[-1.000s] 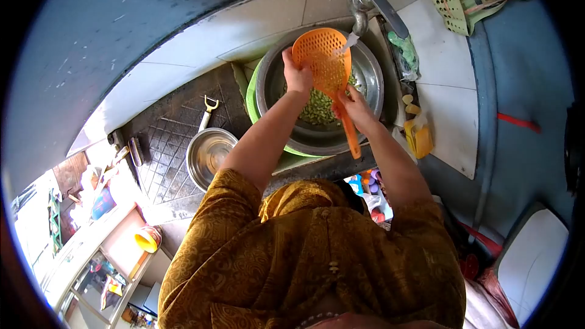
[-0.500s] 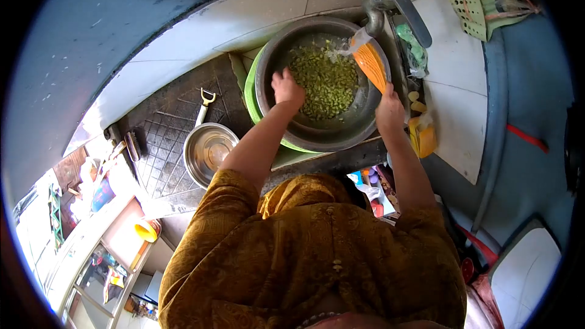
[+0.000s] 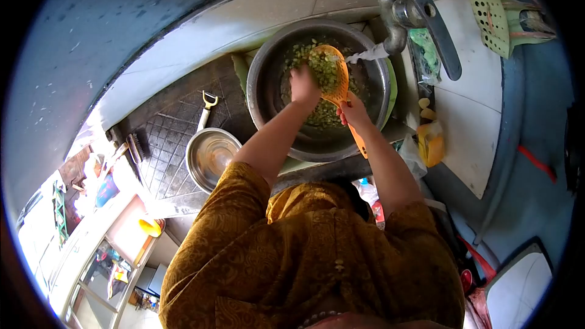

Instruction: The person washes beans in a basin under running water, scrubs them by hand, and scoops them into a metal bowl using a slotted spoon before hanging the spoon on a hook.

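Observation:
My right hand grips the handle of an orange slotted spoon, whose head is inside a large grey metal basin. Chopped green vegetable pieces lie on the spoon, with more in the water at the bottom of the basin. Beside the spoon's head, my left hand reaches into the basin among the pieces. Its fingers are blurred and partly hidden. From the tap at the upper right, a stream of water runs toward the spoon.
Left of the basin are a small steel bowl and a peeler on a dark ridged slab. A brush lies farther left. On the right ledge are a yellow packet and a green plastic bag.
The orange spoon has moved from the basin's right rim down and left into its middle, picking up green pieces. My left hand has shifted toward it. The basin now sits turned or shifted left.

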{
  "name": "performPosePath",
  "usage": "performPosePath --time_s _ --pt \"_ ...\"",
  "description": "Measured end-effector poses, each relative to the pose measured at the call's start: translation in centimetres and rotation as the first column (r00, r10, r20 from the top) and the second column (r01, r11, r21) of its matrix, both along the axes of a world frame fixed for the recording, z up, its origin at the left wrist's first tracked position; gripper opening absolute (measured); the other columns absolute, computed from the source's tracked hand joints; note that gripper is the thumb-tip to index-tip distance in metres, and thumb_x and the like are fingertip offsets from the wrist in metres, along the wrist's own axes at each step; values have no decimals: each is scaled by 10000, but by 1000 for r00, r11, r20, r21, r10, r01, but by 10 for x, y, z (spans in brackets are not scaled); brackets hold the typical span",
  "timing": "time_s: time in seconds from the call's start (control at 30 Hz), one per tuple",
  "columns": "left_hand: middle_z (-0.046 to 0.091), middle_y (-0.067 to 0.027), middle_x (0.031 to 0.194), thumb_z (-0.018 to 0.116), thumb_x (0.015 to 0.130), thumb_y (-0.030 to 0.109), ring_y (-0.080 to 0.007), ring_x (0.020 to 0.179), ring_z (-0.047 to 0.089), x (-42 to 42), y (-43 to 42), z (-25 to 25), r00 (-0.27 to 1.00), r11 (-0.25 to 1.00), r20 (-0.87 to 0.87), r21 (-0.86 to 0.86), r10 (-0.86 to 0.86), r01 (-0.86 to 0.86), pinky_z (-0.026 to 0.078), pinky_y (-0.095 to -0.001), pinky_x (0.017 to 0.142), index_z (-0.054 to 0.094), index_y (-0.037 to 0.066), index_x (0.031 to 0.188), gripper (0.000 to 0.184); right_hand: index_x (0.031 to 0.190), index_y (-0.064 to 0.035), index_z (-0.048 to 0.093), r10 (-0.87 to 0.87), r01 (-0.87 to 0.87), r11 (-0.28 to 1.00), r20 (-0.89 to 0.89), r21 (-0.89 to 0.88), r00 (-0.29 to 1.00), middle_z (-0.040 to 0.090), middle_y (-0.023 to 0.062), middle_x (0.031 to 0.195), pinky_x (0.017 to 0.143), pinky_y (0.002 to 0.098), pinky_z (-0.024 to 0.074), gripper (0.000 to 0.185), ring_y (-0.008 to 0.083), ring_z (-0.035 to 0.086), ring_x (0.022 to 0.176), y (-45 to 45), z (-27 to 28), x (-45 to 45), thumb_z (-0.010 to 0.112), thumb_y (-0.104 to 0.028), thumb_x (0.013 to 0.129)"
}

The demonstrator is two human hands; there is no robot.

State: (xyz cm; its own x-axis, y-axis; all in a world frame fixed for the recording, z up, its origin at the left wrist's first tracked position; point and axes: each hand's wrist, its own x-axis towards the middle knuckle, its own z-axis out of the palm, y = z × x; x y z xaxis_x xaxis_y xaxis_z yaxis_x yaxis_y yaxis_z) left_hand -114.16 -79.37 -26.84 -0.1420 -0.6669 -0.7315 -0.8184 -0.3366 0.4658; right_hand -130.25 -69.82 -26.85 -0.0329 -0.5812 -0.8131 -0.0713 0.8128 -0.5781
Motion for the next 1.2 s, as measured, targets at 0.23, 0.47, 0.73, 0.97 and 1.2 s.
performPosePath --time_s 0.23,0.47,0.73,0.97,1.2 --pt "176 -89 1533 546 808 139 -372 1386 202 0 70 61 976 882 85 -418 -202 219 209 -556 1093 428 164 1360 565 1233 -99 496 -88 75 996 322 54 943 588 45 741 458 273 430 286 124 528 533 -4 -2 -10 521 -136 950" --pt "450 -162 1331 619 729 52 -351 1268 384 155 130 101 951 478 -9 -863 310 -165 310 -494 1026 586 105 1165 441 1298 -69 452 244 -270 963 -357 -23 902 606 76 757 526 314 457 338 160 564 606 -7 55 -54 430 -141 968" --pt "416 -124 1291 627 847 137 -286 1079 520 318 297 16 145 136 -127 -81 981 -987 508 -463 811 259 176 1378 646 1240 -119 507 497 -588 774 -800 233 337 639 202 1008 778 467 491 393 378 616 940 12 75 -51 504 -118 847" --pt "530 -99 1142 486 909 31 -227 721 635 299 305 41 -118 -29 -355 246 927 -969 555 -320 474 258 240 1335 526 1135 -51 544 408 -373 908 -198 191 891 624 101 729 419 292 451 283 151 544 486 36 36 16 469 -51 862" --pt "558 -59 1083 484 919 21 -163 717 639 290 302 82 -18 111 -425 277 905 -954 536 -262 453 270 218 1333 505 1085 -30 520 32 -59 991 223 117 974 552 74 666 381 260 361 198 110 442 446 20 -12 66 457 -76 904"
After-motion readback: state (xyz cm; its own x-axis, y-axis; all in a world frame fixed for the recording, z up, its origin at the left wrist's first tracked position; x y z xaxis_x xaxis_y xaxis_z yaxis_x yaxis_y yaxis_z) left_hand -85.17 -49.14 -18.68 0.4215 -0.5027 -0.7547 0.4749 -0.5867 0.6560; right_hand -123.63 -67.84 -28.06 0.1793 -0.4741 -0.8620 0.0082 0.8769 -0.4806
